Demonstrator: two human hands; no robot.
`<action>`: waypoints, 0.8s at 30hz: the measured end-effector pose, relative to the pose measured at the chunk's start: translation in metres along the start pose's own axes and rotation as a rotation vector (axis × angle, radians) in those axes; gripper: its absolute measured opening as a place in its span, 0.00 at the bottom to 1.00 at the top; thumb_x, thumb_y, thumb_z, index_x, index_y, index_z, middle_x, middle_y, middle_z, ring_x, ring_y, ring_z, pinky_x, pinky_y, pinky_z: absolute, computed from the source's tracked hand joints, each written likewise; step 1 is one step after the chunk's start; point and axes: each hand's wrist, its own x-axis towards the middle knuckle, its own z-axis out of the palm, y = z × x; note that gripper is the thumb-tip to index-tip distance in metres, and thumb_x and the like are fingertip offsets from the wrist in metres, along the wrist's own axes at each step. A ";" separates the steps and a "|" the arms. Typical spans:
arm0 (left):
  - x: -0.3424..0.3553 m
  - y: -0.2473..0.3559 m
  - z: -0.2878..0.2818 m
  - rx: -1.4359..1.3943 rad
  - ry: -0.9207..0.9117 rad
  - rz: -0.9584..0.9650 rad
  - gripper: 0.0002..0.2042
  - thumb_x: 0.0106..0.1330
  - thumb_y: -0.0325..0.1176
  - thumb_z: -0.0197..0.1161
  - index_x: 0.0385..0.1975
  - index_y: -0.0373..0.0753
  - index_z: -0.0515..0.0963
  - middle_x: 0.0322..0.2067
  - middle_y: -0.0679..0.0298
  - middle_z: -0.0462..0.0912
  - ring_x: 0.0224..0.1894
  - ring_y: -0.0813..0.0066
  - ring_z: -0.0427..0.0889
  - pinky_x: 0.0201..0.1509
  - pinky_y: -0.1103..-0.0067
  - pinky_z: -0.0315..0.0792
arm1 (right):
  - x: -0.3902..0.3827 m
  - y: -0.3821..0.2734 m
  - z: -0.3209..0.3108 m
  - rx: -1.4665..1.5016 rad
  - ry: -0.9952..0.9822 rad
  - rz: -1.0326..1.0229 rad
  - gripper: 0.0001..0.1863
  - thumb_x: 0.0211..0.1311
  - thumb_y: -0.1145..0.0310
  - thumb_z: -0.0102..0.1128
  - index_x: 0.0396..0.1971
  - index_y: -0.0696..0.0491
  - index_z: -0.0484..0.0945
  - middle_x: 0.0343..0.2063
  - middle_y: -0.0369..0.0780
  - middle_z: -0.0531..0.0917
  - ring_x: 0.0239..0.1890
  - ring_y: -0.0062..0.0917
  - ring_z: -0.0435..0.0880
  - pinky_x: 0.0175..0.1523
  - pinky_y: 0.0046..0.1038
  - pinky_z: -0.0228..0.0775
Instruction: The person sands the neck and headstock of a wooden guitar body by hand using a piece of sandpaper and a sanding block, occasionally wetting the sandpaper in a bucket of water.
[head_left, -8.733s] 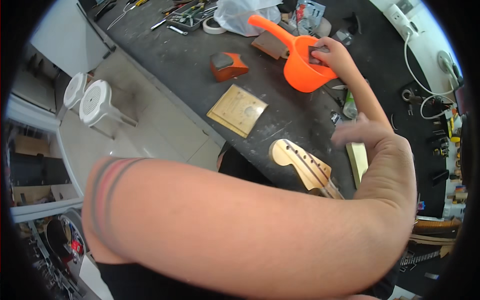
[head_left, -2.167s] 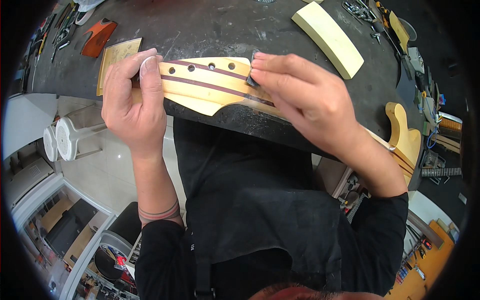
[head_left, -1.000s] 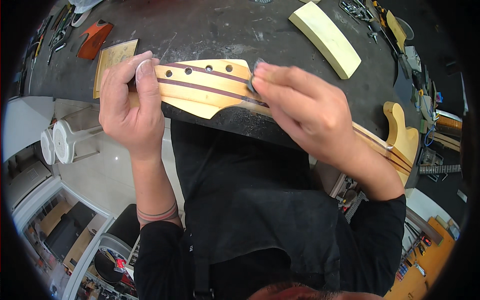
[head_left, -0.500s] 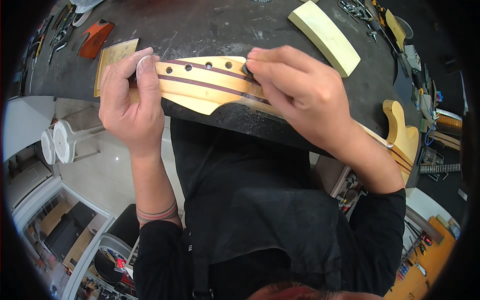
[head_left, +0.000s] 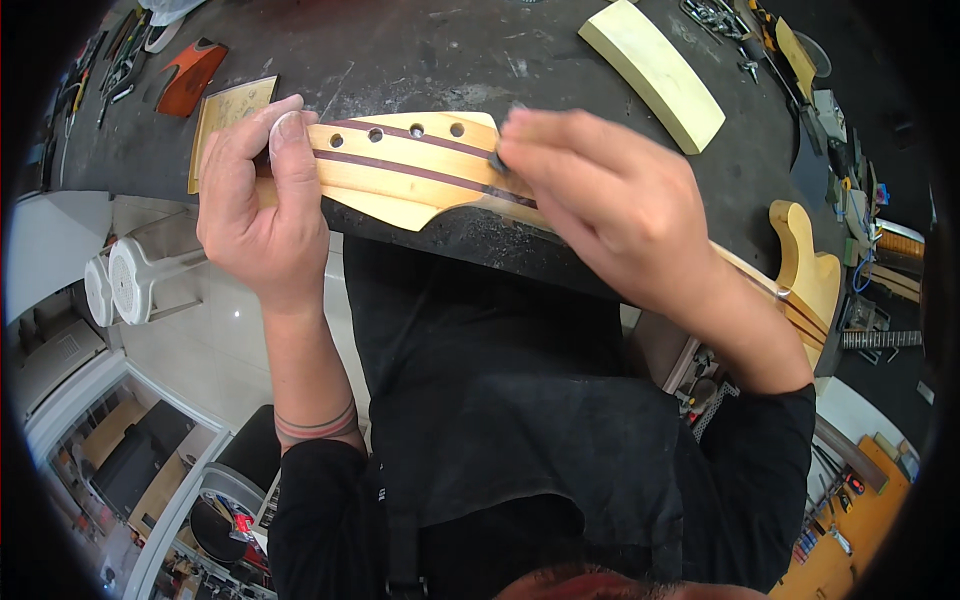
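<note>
A pale wooden guitar headstock [head_left: 400, 185] with dark stripes and a row of several peg holes lies across the near edge of the dark bench. My left hand [head_left: 255, 190] grips its left end, thumb on top and fingers behind. My right hand [head_left: 615, 190], a little blurred, pinches a small dark grey piece, which looks like folded sandpaper [head_left: 499, 162], against the headstock's right end where the neck begins. Most of the neck is hidden under my right hand and forearm. Beyond that forearm, the guitar body [head_left: 800, 265] shows at the right.
A pale curved block [head_left: 655, 75] lies at the far right of the bench [head_left: 400, 60]. An orange-brown block [head_left: 190, 78] and a shallow wooden tray [head_left: 235, 103] are at the left. Tools and hardware [head_left: 715, 20] crowd the right back. White stools [head_left: 130, 280] stand below left.
My right hand has shifted slightly, moving the dark piece a little toward me along the headstock's right end. My left hand and the guitar stay nearly still.
</note>
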 end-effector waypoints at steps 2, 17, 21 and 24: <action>0.001 0.000 -0.001 -0.001 -0.010 -0.021 0.06 0.86 0.18 0.67 0.52 0.23 0.89 0.46 0.53 0.93 0.47 0.70 0.96 0.55 0.76 0.86 | 0.007 0.004 0.001 0.011 -0.042 0.061 0.18 0.60 0.85 0.78 0.51 0.62 0.93 0.51 0.48 0.96 0.57 0.43 0.99 0.57 0.38 0.94; 0.000 0.001 0.003 0.006 0.016 -0.016 0.06 0.87 0.20 0.67 0.51 0.24 0.90 0.45 0.54 0.94 0.46 0.72 0.95 0.55 0.77 0.85 | 0.002 -0.002 -0.001 -0.003 -0.042 0.043 0.16 0.63 0.85 0.78 0.51 0.60 0.94 0.52 0.47 0.96 0.54 0.43 0.99 0.55 0.38 0.94; 0.000 0.001 0.000 0.013 0.010 -0.029 0.06 0.87 0.20 0.67 0.51 0.24 0.90 0.45 0.54 0.94 0.46 0.72 0.95 0.54 0.77 0.85 | 0.005 -0.004 -0.006 0.027 -0.083 0.058 0.17 0.61 0.85 0.79 0.51 0.61 0.93 0.52 0.49 0.96 0.56 0.42 0.99 0.58 0.38 0.94; 0.000 0.002 0.000 0.000 0.006 -0.007 0.06 0.87 0.20 0.67 0.51 0.24 0.90 0.45 0.54 0.94 0.46 0.72 0.95 0.54 0.77 0.85 | -0.007 0.000 0.003 0.003 0.028 -0.001 0.14 0.62 0.80 0.79 0.48 0.58 0.92 0.48 0.43 0.95 0.50 0.43 0.97 0.51 0.39 0.92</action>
